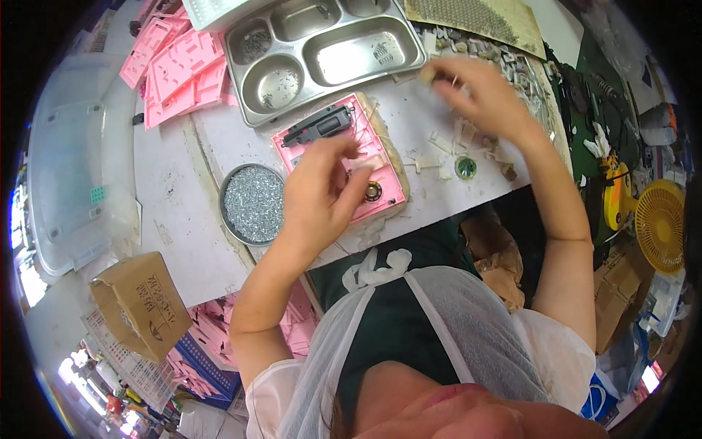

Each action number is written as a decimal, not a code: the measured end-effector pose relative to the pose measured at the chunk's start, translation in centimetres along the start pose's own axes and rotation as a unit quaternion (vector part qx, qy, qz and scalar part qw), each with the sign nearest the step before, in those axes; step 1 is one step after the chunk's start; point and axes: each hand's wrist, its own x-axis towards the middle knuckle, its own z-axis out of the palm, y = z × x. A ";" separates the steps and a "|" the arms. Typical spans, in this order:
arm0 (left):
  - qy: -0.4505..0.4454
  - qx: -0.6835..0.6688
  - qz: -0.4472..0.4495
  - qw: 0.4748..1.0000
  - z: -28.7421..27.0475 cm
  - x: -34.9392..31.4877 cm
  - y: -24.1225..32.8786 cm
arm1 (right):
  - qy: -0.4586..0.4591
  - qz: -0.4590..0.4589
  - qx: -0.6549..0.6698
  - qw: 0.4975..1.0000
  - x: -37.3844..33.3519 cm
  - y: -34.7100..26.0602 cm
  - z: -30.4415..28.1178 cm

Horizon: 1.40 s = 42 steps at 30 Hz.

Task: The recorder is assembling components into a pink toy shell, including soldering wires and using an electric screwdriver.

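A pink plastic shell lies on the table in front of me, with a dark grey moulded part across its far side. Near its close end sits a small round black part. My left hand is over the shell's left side, thumb and fingers apart, near a pale beige piece in the shell. My right hand is raised to the right of the steel tray. Its fingertips are blurred by motion, so I cannot make out whether they hold anything.
A steel compartment tray with small dark parts stands beyond the shell. A round tin of silvery screws is left of it. Pink panels pile at the far left. Small pale parts and a green round piece lie right.
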 end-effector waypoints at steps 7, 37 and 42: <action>-0.169 -0.094 -0.014 0.981 1.1 4.9 1.9 | -0.137 0.080 0.308 0.938 -3.4 -6.1 -0.4; 0.099 0.267 0.215 0.934 8.9 24.7 -4.3 | 0.183 0.207 0.628 0.727 -11.8 1.3 -0.6; 0.030 0.306 0.195 0.931 8.2 18.5 -1.7 | 0.057 0.186 0.258 0.946 -13.1 -1.1 -0.6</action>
